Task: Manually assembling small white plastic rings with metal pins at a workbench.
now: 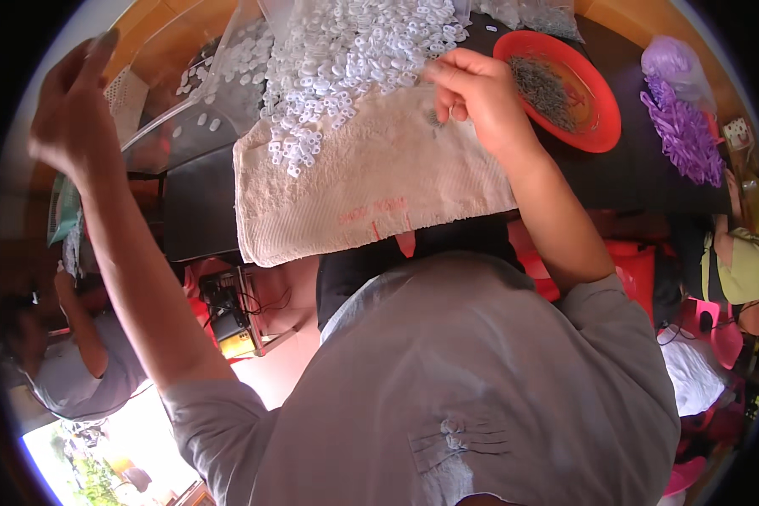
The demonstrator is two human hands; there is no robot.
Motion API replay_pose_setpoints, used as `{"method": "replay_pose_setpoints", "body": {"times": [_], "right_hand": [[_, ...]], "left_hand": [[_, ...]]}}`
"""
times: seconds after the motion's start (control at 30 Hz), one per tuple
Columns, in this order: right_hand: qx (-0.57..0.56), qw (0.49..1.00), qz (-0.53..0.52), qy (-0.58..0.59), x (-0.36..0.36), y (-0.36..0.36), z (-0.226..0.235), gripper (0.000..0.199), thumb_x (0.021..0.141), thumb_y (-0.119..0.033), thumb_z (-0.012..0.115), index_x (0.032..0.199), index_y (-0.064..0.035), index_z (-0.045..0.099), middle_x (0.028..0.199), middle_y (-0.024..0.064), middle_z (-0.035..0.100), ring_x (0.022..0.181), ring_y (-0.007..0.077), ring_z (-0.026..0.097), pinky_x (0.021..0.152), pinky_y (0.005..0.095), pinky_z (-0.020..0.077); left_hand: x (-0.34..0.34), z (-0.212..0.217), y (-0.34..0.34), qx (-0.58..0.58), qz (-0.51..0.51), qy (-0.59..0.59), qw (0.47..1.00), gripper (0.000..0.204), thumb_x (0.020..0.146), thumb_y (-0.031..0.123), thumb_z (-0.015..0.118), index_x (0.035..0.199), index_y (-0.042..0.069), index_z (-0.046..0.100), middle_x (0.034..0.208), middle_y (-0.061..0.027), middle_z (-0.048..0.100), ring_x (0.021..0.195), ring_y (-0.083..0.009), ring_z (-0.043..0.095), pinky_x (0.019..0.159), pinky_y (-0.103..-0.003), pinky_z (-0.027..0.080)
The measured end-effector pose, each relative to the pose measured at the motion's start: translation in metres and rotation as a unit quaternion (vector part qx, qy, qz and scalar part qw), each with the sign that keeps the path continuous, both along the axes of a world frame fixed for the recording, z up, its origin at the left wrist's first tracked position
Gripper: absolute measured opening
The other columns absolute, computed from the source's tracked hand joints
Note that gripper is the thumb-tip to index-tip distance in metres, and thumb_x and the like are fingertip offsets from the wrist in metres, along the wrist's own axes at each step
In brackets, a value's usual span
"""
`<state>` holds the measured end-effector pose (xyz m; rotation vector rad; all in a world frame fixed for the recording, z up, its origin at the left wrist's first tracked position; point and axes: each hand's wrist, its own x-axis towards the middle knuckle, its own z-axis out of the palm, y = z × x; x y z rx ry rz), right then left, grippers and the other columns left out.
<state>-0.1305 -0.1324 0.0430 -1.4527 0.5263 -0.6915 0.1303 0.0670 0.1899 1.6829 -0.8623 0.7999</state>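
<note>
My right hand [476, 91] hovers over the towel's far right part, at the edge of a heap of small white plastic pieces [354, 51] with holes. Its thumb and forefinger are pinched together; whatever they hold is too small to make out. Just under those fingers, a little cluster of thin grey metal bits [434, 121] lies on the beige towel [354, 202]. My left hand [76, 110] is raised at the far left, away from the heap, near a clear plastic sheet or bin; its fingers are dark and smeared, so their grip is unclear.
A red oval bowl [605, 118] of thin grey metal pieces stands right of my right hand on the dark table [624, 181]. Beyond it lies a bundle of purple strips [687, 139]. Clear bags [540, 18] sit at the back. Other people are at the left and right edges.
</note>
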Motion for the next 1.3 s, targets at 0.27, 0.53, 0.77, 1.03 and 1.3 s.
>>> {"method": "replay_pose_setpoints", "body": {"times": [0.27, 0.53, 0.77, 1.03, 1.3], "right_hand": [[-0.310, 0.944, 0.013, 0.112, -0.010, -0.025, 0.003, 0.015, 0.085, -0.014, 0.063, 0.094, -0.0020, 0.066, 0.066, 0.0026, 0.061, 0.058, 0.0133, 0.057, 0.056, 0.0259, 0.0425], [-0.520, 0.795, 0.030, 0.312, 0.035, -0.037, 0.002, 0.023, 0.079, -0.014, 0.062, 0.101, -0.0105, 0.069, 0.092, 0.0140, 0.069, 0.091, 0.0330, 0.064, 0.078, 0.0414, 0.0490], [-0.572, 0.769, 0.043, 0.283, 0.034, -0.049, -0.020, 0.010, 0.080, -0.013, 0.062, 0.088, -0.0078, 0.066, 0.083, 0.0118, 0.068, 0.083, 0.0316, 0.065, 0.071, 0.0433, 0.0490], [-0.518, 0.843, 0.041, 0.138, 0.032, -0.043, -0.018, 0.013, 0.076, -0.008, 0.059, 0.086, -0.0072, 0.066, 0.077, 0.0145, 0.066, 0.078, 0.0343, 0.064, 0.068, 0.0440, 0.0483], [-0.431, 0.899, -0.003, 0.084, 0.028, -0.044, -0.011, 0.009, 0.081, -0.006, 0.064, 0.089, -0.0042, 0.065, 0.075, 0.0084, 0.068, 0.069, 0.0185, 0.065, 0.066, 0.0302, 0.0488]], "left_hand": [[-0.041, -0.060, -0.045, 0.014, -0.190, -0.070, 0.979, 0.012, 0.078, 0.008, 0.075, 0.090, 0.007, 0.073, 0.080, 0.0021, 0.067, 0.069, -0.0084, 0.061, 0.065, -0.020, 0.049], [-0.084, -0.157, -0.113, 0.296, -0.287, -0.003, 0.911, 0.016, 0.072, 0.016, 0.073, 0.083, 0.005, 0.069, 0.086, -0.0125, 0.064, 0.077, -0.0301, 0.064, 0.069, -0.038, 0.051], [-0.082, -0.168, -0.117, 0.345, -0.283, 0.075, 0.892, 0.014, 0.070, 0.017, 0.073, 0.077, 0.005, 0.067, 0.079, -0.0114, 0.064, 0.072, -0.0309, 0.064, 0.066, -0.038, 0.050], [-0.102, -0.155, -0.079, 0.371, -0.241, -0.049, 0.896, 0.011, 0.068, 0.007, 0.072, 0.077, 0.007, 0.066, 0.076, -0.0081, 0.061, 0.071, -0.0273, 0.062, 0.064, -0.037, 0.050], [-0.121, -0.167, -0.105, 0.311, -0.269, -0.031, 0.911, 0.012, 0.072, 0.008, 0.073, 0.080, 0.005, 0.065, 0.084, -0.0082, 0.062, 0.073, -0.0275, 0.063, 0.067, -0.038, 0.050]]}}
